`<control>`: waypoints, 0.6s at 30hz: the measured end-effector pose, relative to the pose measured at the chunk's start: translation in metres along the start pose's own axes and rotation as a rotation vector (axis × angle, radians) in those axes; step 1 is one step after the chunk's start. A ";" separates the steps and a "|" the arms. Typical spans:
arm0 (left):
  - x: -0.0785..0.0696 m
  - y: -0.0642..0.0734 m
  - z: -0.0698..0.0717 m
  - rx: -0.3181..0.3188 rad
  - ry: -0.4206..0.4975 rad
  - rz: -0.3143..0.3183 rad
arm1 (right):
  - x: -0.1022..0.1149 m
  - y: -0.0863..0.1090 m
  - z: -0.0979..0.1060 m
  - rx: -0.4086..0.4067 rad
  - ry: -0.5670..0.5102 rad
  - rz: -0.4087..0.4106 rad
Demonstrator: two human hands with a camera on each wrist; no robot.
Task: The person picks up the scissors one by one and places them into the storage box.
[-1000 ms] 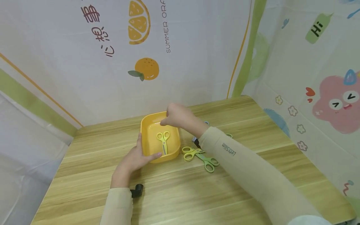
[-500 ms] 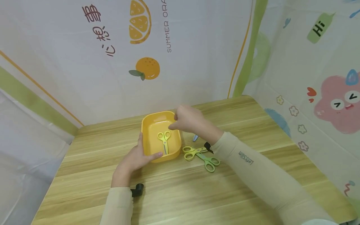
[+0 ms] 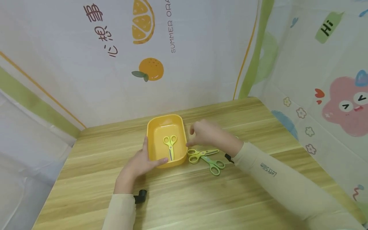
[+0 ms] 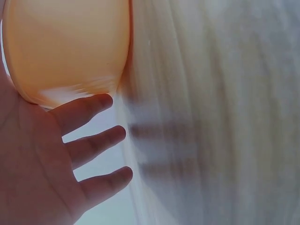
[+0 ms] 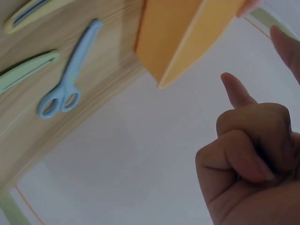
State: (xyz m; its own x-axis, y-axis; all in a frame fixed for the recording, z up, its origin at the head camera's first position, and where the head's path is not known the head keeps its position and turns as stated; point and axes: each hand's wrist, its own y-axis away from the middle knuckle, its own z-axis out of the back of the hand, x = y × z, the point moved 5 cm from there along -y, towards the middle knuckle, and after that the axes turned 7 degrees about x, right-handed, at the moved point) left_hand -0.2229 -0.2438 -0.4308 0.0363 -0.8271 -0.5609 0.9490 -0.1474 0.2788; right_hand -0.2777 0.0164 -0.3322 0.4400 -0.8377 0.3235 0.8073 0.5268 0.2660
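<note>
My left hand (image 3: 141, 163) holds the near left corner of a yellow box (image 3: 167, 164), its thumb over the near rim. In the left wrist view the other fingers (image 4: 96, 145) are spread and fairly straight beside the box. Yellow-handled scissors (image 3: 170, 145) lie inside it. Just right of the box hovers my right hand (image 3: 207, 133), thumb and index finger apart with nothing between them, the other fingers curled. Below it, yellow scissors (image 3: 195, 155) cross over green scissors (image 3: 215, 166) on the table. Blue scissors (image 5: 70, 70) show in the right wrist view; the hand hides them in the head view.
A light green scissor blade (image 5: 28, 70) lies near the blue pair in the right wrist view. The wooden table (image 3: 178, 201) meets a printed cloth (image 3: 201, 73) behind the box. Black camera mounts (image 3: 141, 196) sit at both wrists.
My right hand has moved from above the box to the right, past its rim, and closer to the scissors on the table. The box and my left hand have shifted slightly right.
</note>
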 end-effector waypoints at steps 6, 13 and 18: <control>-0.002 0.007 -0.002 0.004 -0.016 0.012 | -0.010 -0.001 -0.018 0.063 -0.032 0.074; -0.005 0.014 -0.003 0.015 -0.011 0.019 | -0.024 -0.006 -0.046 0.155 -0.026 0.128; -0.004 0.015 -0.006 0.020 -0.011 0.021 | -0.031 -0.010 -0.061 0.188 0.003 0.100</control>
State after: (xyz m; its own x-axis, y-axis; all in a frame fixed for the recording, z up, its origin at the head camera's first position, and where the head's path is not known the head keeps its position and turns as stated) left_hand -0.2071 -0.2395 -0.4288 0.0526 -0.8360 -0.5463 0.9417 -0.1406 0.3058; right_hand -0.2751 0.0288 -0.4006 0.5154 -0.7802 0.3546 0.6720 0.6247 0.3977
